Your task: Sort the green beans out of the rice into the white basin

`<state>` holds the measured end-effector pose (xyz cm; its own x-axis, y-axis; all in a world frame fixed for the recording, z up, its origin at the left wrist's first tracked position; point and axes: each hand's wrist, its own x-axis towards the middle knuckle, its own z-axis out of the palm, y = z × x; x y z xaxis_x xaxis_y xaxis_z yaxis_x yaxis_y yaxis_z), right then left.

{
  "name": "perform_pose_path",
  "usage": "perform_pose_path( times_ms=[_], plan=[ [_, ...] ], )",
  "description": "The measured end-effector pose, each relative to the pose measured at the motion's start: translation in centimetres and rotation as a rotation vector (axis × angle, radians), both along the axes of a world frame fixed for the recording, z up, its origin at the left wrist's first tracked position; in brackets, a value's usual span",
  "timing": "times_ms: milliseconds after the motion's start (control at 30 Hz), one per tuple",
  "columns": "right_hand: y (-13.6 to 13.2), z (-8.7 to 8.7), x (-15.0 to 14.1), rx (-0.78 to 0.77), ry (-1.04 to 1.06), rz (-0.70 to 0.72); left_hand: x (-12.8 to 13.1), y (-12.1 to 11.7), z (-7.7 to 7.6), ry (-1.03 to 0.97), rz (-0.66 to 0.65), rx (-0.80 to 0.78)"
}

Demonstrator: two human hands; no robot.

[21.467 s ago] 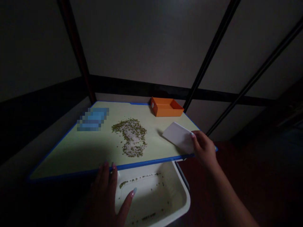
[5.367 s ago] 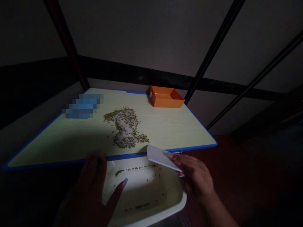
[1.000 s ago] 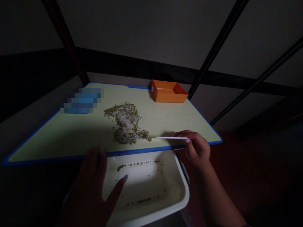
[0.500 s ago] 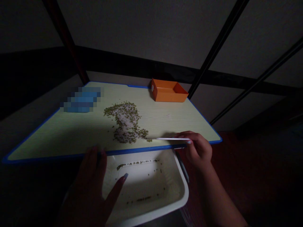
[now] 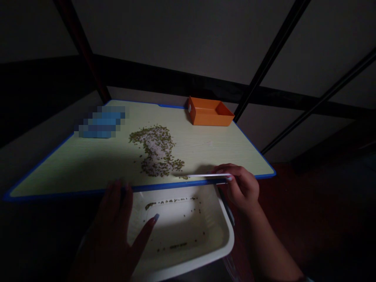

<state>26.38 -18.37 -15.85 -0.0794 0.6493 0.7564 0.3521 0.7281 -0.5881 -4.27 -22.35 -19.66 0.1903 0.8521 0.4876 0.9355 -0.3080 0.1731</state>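
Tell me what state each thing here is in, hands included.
Right hand: closed on the white card.
White card: held edge-on to the view, beside loose grains.
Left hand: open, thumb over the tub.
White tub: open-topped, some grains inside.
Green and white grains: mixed, spread loose on the tabletop.
Orange box: upright, open-topped.
Blue item: too blurred to tell.
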Motion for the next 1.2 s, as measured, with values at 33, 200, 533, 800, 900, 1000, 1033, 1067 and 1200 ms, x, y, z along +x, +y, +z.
perform_pose_path(
  times_ms=[33, 200, 533, 800, 900, 1000, 1033, 1067, 1200],
  plan=[
    [-0.1, 0.0, -0.1, 0.003, 0.003, 0.001, 0.0, 0.0, 0.0, -0.002, -0.002, 0.000],
    [-0.5, 0.0, -0.5, -0.003, 0.033, -0.006, -0.2, -0.1, -0.1, -0.003, 0.002, -0.001],
    [2.3, 3.0, -1.1, -0.210, -0.010, -0.141, -0.1, 0.0, 0.0, -0.002, 0.003, -0.010],
    [3.9, 3.9, -2.4, -0.348, 0.053, -0.084, 0.0, 0.1, -0.1, -0.023, -0.009, -0.006],
    [4.5, 3.9, -2.5, -0.384, 0.082, -0.061, 0.1, 0.1, 0.0, -0.023, -0.010, 0.003],
    [5.2, 3.7, -2.6, -0.404, 0.094, -0.045, 0.1, 0.1, 0.0, -0.023, -0.009, 0.017],
    [5.3, 3.6, -2.6, -0.407, 0.096, -0.044, 0.1, 0.1, 0.0, -0.024, -0.011, 0.016],
    [5.5, 3.6, -2.7, -0.408, 0.096, -0.043, 0.1, 0.1, 0.0, -0.024, -0.012, 0.012],
    [5.4, 3.5, -2.8, -0.407, 0.104, -0.032, -0.2, 0.1, -0.1, -0.008, -0.015, -0.018]
  ],
)
